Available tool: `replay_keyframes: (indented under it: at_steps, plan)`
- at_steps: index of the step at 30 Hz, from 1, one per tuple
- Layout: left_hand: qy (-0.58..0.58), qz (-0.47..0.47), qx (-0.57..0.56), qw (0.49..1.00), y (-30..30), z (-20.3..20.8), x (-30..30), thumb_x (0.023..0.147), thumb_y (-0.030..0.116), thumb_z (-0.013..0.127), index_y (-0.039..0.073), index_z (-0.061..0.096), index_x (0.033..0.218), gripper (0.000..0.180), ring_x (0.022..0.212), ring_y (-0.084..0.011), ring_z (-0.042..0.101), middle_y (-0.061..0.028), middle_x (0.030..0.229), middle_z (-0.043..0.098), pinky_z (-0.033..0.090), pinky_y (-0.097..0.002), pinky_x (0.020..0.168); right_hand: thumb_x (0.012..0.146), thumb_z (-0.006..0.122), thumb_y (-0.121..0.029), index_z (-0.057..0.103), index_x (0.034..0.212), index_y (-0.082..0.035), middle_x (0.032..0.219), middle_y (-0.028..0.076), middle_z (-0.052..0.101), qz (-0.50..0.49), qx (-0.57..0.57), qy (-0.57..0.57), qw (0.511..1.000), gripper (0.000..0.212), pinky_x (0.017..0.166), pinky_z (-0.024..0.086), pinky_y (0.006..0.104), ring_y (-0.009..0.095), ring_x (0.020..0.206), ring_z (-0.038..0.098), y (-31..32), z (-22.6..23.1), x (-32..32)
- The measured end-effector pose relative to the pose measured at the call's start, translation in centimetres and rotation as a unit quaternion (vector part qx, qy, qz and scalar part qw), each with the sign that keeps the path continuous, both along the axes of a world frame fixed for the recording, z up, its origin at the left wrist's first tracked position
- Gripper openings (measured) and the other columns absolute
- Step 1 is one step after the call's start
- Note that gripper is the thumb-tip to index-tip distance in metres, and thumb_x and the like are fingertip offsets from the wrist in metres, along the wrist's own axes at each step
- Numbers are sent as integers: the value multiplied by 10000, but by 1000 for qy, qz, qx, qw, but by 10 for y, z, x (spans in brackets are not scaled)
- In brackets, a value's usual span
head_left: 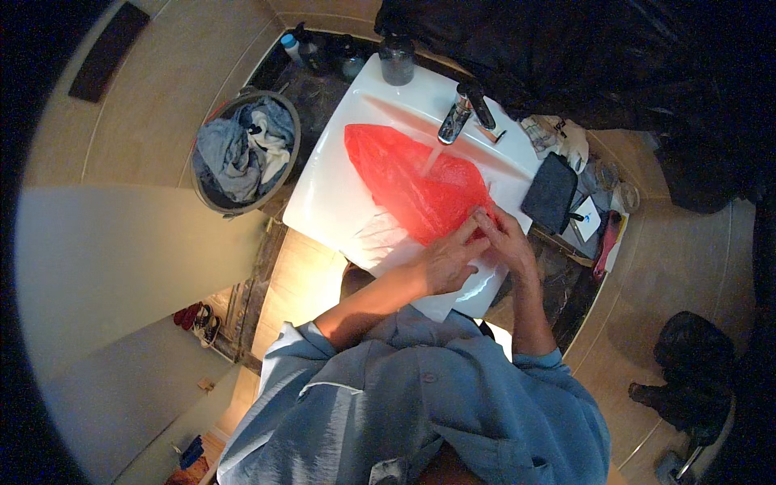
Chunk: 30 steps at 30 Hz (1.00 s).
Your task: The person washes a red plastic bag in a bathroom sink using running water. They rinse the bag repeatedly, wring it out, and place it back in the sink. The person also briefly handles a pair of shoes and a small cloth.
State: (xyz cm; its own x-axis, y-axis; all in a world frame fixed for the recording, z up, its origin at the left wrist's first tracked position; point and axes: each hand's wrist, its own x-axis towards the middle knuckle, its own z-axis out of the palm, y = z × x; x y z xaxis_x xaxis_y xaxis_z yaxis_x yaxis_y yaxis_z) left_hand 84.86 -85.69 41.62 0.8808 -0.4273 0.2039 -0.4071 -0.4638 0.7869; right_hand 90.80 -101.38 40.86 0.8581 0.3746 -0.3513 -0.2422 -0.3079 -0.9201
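Note:
A thin, wet-looking red cloth (404, 174), which could also be a plastic sheet, lies spread in the white sink (319, 190). Water runs onto it from the chrome faucet (455, 121). At its near right corner my left hand (444, 263) and my right hand (508, 238) come together, fingertips meeting. The right fingers pinch the corner. My left index finger and neighbours press onto the same spot, while the left thumb stays apart lower down. The exact grip between the fingertips is partly hidden.
Left of the sink stands a grey bucket (295, 145) of bunched clothes. A dark jar (397, 61) sits on the sink's back corner, near several bottles (311, 50). To the right lie a black dustpan-like object (551, 192), light gloves (566, 141) and a pink-handled item (607, 242).

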Motion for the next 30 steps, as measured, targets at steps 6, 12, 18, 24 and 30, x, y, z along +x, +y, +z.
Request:
replay_keyframes:
  at_steps: [6, 12, 18, 24, 30]
  plan:
    - [7, 193, -18, 981, 57, 3, 28, 720, 72, 647, 71, 472, 1224, 534, 1229, -419, 332, -221, 1279, 410, 300, -467, 1020, 886, 565, -216, 586, 862, -24, 684, -2, 543, -157, 126, 56, 978, 195, 568, 392, 227, 82, 623, 473, -21, -37, -1]
    - [-132, 307, 270, 903, 141, -26, 77, 660, -1, 600, 51, 484, 1206, 560, 1151, -396, 397, -207, 1222, 452, 293, -487, 987, 892, 544, -193, 580, 838, -24, 667, 9, 533, -217, -19, -107, 970, 181, 570, 382, 231, 89, 604, 448, -33, -31, 9]
    - [-31, 288, 210, 934, 169, -42, 96, 676, 34, 600, 32, 596, 934, 258, 907, -343, 513, -176, 869, 556, 389, -406, 839, 858, 547, -143, 585, 884, -12, 758, 113, 561, -183, -185, -298, 918, 139, 680, 448, 341, 256, 668, 522, -40, -43, 17]
    - [99, 307, -272, 907, 164, 24, 97, 805, 35, 516, 25, 522, 815, 15, 681, -119, 498, -60, 688, 504, 406, -244, 639, 818, 576, -116, 577, 964, -2, 1033, 175, 527, -120, -320, -369, 865, 185, 840, 415, 404, 342, 943, 500, -10, -26, 24]
    - [-9, 272, -62, 960, 129, 78, 102, 766, 122, 587, 28, 510, 744, 124, 535, -119, 454, -62, 567, 477, 395, -282, 515, 794, 627, -156, 501, 1151, -4, 1120, 174, 500, -128, -147, -390, 900, 408, 891, 405, 367, 298, 1053, 501, 40, 19, 24]
